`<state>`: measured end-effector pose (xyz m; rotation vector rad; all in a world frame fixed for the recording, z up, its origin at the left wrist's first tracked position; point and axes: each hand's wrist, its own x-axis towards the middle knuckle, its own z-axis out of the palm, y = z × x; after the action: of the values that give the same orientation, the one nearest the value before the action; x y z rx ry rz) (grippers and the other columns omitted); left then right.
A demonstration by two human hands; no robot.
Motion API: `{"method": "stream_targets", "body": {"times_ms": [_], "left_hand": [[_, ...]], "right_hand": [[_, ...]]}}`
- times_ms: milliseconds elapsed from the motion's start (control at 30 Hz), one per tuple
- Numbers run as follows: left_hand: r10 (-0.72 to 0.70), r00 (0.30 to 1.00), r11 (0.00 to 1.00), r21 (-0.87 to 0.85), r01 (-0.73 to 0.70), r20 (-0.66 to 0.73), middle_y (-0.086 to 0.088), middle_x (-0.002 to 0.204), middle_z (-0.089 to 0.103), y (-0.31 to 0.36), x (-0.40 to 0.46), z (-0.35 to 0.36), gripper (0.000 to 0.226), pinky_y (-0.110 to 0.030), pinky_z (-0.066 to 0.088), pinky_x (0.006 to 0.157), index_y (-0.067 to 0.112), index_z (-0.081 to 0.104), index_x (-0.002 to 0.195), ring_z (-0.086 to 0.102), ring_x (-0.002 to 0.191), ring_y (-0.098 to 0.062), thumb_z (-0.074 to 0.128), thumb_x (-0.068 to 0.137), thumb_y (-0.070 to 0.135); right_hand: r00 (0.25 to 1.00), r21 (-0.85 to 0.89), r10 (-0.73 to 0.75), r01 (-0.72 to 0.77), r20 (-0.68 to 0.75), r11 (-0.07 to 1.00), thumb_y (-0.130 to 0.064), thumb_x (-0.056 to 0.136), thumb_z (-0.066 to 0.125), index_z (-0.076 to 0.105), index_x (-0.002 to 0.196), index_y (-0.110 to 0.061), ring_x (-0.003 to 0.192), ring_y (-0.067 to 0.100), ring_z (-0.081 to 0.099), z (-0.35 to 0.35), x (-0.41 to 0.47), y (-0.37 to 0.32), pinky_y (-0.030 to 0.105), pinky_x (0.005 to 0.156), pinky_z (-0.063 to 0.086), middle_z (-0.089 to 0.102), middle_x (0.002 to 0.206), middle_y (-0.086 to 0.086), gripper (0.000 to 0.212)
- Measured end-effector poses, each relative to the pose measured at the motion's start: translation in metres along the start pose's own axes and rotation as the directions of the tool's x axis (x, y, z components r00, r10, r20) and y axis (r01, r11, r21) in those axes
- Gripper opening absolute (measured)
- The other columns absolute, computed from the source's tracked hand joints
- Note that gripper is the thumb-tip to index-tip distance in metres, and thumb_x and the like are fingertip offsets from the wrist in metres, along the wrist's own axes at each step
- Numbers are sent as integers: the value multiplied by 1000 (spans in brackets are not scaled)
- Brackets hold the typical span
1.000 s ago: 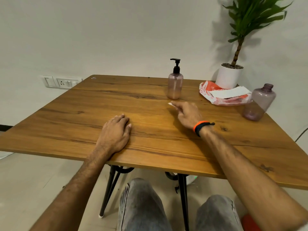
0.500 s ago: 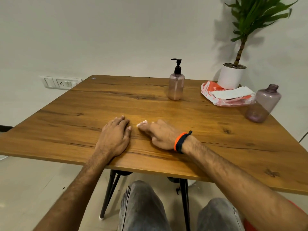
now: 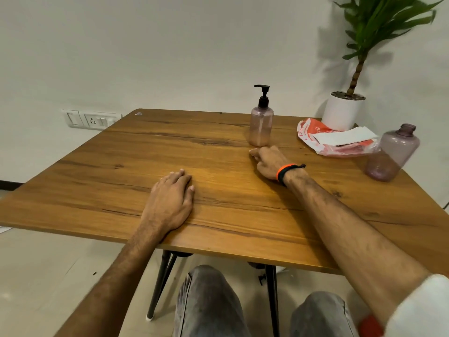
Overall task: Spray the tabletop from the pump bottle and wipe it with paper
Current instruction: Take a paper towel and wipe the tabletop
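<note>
The left hand [image 3: 170,203] lies flat and spread on the table [image 3: 97,190] near its front edge, palm down, holding nothing. The right hand [image 3: 269,161] rests farther back, right of centre, knuckles up and fingers curled under; whether it has paper tucked beneath them cannot be told, since no white shows past the fingertips. Just beyond those fingertips, near the back edge, stands the pump bottle [image 3: 261,125], upright, its nozzle pointing left. A pack [image 3: 335,139] of paper, one white sheet lying on top, sits at the back right corner against a plant pot [image 3: 342,113], and a second, capless bottle [image 3: 393,154] stands by the right edge just in front of the pack. My reading is that wiping is under way with the right hand sweeping the middle of the top, while the wood shows no clear wet patch. The chief risk is the pump bottle: it is tall, narrow and light-looking, and the hand works so close to its base that a forward stroke could knock it over or push it toward the back edge. A wide swing to the right could likewise catch the open bottle, which would spill if it holds anything. If the paper is only a small scrap, it may slip out and leave bare fingers rubbing the wood.
</note>
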<state>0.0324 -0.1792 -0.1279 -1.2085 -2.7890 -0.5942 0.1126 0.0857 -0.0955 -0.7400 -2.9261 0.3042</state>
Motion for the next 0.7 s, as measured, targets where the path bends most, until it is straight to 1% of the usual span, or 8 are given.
{"method": "stream_targets", "body": {"times_ms": [67,100,200,300,400,467,600,700], "left_hand": [[-2,1000,1000,4,2,-3,-4,157,32,0,1,1,49,-41,20,119,16,41,146,26,146,-21,35,102,36],[-5,1000,1000,3,5,-1,-4,157,32,1,1,1,49,-41,19,119,16,41,146,26,146,-21,35,102,36],[-11,1000,1000,4,11,-4,-5,157,33,2,1,0,48,-42,20,120,16,42,145,27,146,-22,36,101,36],[-14,1000,1000,13,14,0,-5,157,34,3,1,0,48,-42,21,120,16,42,145,27,146,-22,36,101,36],[-9,1000,1000,10,9,3,-5,157,33,2,1,1,48,-43,20,120,16,41,145,26,146,-22,35,101,36],[-6,1000,1000,4,6,1,-5,157,32,1,1,1,49,-43,20,120,16,41,145,25,146,-22,35,102,36],[-2,1000,1000,14,2,0,-4,158,31,1,1,1,49,-42,19,120,16,40,146,24,147,-22,34,102,36],[-1,1000,1000,13,1,-3,-4,158,31,0,1,1,49,-41,18,121,16,40,146,24,147,-22,34,102,36]], "right_hand": [[990,-65,-140,141,13,988,-2,85,41,57,103,-11,88,30,54,4,-8,-20,34,72,42,59,100,12,26],[977,-89,-210,211,23,973,-1,84,41,56,104,-10,85,27,51,8,-13,-31,33,70,39,60,102,11,27],[922,-102,-382,386,59,917,0,83,41,53,122,-10,103,33,55,20,-33,-64,41,88,47,58,127,11,42],[868,-6,-489,491,87,871,-2,88,40,55,128,-11,113,33,56,27,-48,-76,45,98,45,58,132,12,43],[909,331,-416,393,0,858,-11,99,44,57,135,-22,131,19,50,13,-40,-67,33,111,37,57,139,2,39],[952,447,-284,303,-110,842,-6,99,45,58,135,-20,132,17,50,0,-20,-55,26,110,37,56,140,0,40],[993,245,-25,52,-115,968,0,94,41,58,134,-13,122,32,56,-7,20,-28,32,106,42,60,134,17,45],[1000,65,-10,11,-14,998,-4,92,41,63,124,-10,110,38,58,3,31,-26,41,98,49,63,122,21,39]]}}
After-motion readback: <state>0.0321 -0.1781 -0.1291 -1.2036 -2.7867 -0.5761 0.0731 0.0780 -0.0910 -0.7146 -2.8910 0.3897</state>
